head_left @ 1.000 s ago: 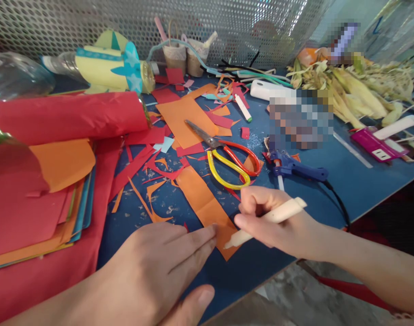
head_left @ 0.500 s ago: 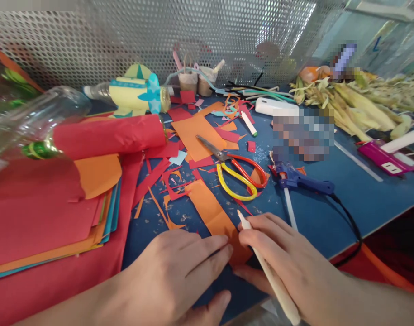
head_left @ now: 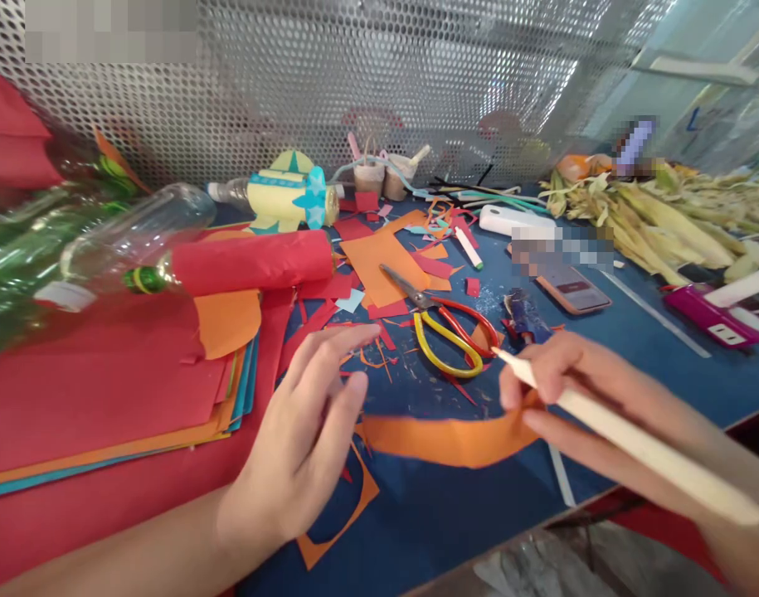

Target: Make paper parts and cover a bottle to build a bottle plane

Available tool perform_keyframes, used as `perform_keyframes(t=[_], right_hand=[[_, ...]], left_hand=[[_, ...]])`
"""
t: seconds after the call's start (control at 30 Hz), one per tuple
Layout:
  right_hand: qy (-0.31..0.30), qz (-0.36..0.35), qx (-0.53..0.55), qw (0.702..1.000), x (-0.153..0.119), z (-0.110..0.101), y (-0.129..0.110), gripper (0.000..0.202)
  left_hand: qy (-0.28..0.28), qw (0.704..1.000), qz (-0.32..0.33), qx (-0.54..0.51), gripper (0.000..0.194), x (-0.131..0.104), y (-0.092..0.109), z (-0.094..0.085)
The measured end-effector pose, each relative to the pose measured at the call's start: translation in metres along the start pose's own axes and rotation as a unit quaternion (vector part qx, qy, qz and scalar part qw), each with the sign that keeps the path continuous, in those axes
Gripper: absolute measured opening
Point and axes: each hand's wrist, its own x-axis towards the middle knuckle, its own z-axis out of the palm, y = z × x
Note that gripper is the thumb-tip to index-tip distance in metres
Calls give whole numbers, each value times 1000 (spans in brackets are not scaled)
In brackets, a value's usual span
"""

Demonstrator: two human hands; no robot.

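My right hand (head_left: pixel 559 381) pinches one end of an orange paper strip (head_left: pixel 447 441) and also holds a white marker (head_left: pixel 628 435), its tip pointing left. The strip extends leftward above the blue table (head_left: pixel 454 522), slightly curved. My left hand (head_left: pixel 317 398) is raised near the strip's left end, thumb and fingers apart, with nothing in it. Below it lies a curved orange paper offcut (head_left: pixel 345 531). Scissors with one red and one yellow handle (head_left: pixel 447 352) lie beyond the strip, among paper scraps.
Stacked coloured paper (head_left: pixel 105 381) and a red-wrapped bottle (head_left: pixel 255 264) are on the left. A blue glue gun (head_left: pixel 525 319), a phone (head_left: pixel 575 286) and a purple tool (head_left: pixel 715 315) lie right. Dried husks (head_left: pixel 659 207) sit at the back right.
My right hand has lifted the orange strip by one end and moved right with the marker. My left hand has come off the strip and risen to the left. The view has shifted.
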Motion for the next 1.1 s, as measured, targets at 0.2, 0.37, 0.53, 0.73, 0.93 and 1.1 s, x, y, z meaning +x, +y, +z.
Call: perform_keyframes(t=[0.2,0.37,0.53,0.73,0.93,1.1], right_hand=[[-161,4,-24,987,45,-8,-9,17],[-257,-76,-126,955,85,19,-7,22],[-116,-66,19,991,94,31,-1,16],[-43,9,58,997,78,41,16,15],[-8,-5,47,999,74,50,33,29],[-21,-10,71,997,75,50,34,28]], left_hand=[[-7,996,68,-54,21,3,0,-2],[-79,962,261,14,19,-3,7,5],[-123,945,278,122,38,-12,11,12],[-100,944,263,174,46,-21,17,16],[-110,938,256,205,41,-25,16,20],[-113,939,252,203,35,-24,16,23]])
